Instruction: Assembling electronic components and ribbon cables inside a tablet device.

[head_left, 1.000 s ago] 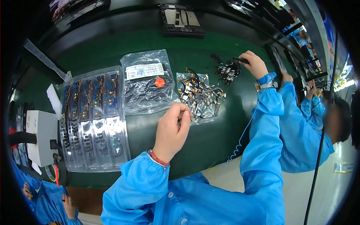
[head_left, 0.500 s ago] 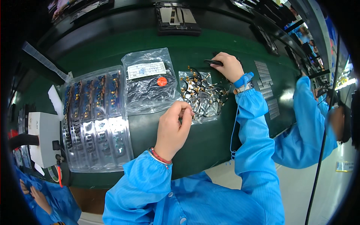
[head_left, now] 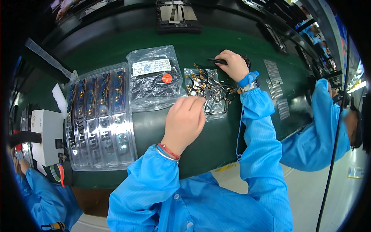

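Head view. At 12 o'clock of the green work mat (head_left: 162, 131), a clear plastic bag (head_left: 154, 83) lies crumpled, carrying a white rectangular label (head_left: 151, 66) near its top edge and a round red sticker (head_left: 167, 78) just below that. At 9 o'clock of the bag sits a long clear blister tray (head_left: 98, 120) with rows of pockets, the upper ones holding small dark and gold parts. At 3 o'clock of the bag, a smaller clear bag (head_left: 208, 92) lies flat, strewn with small gold-and-black components (head_left: 201, 83).

The left hand (head_left: 184, 121) has its fingertips pinched together at the smaller bag's lower left edge; whether a part sits between them cannot be told. The right hand (head_left: 232, 65) is closed on dark tweezers (head_left: 216, 61), whose tips point toward 9 o'clock above the component pile.

Against the frame half a second earlier, the right hand has drawn nearer the pile, and the neighbouring person's blue sleeve (head_left: 320, 131) at 3 o'clock has dropped lower. The left hand is unmoved.
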The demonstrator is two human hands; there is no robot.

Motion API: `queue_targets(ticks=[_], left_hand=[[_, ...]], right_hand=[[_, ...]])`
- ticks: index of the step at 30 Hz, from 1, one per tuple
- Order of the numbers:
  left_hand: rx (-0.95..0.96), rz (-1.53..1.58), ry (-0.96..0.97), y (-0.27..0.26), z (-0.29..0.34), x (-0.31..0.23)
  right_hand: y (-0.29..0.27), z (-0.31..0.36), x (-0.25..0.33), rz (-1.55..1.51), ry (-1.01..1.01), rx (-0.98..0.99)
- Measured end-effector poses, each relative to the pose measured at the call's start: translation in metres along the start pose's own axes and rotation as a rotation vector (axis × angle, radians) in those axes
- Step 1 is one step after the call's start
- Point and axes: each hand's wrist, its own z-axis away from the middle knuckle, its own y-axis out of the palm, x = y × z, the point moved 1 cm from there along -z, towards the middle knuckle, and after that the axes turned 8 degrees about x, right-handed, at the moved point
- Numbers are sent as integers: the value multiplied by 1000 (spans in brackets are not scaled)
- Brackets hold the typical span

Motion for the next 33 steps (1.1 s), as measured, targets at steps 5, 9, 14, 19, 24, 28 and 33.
queue_targets(ticks=[5, 9, 14, 19, 24, 28, 33], left_hand=[[53, -289, 42, 17, -5, 2], [72, -470, -69, 22, -6, -2], [121, -543, -91, 31, -6, 0], [117, -532, -141, 37, -1, 3], [110, -514, -137, 33, -2, 3], [110, -472, -126, 34, -2, 5], [91, -440, -104, 34, -1, 5]], right_hand=[[-12, 29, 25, -493, 147, -234], [3, 59, 55, -541, 228, -139], [6, 68, 74, -400, 309, -155], [18, 68, 79, -320, 298, -122], [10, 70, 82, -330, 270, -194], [15, 70, 73, -410, 256, -272], [16, 71, 68, -572, 275, -243]])
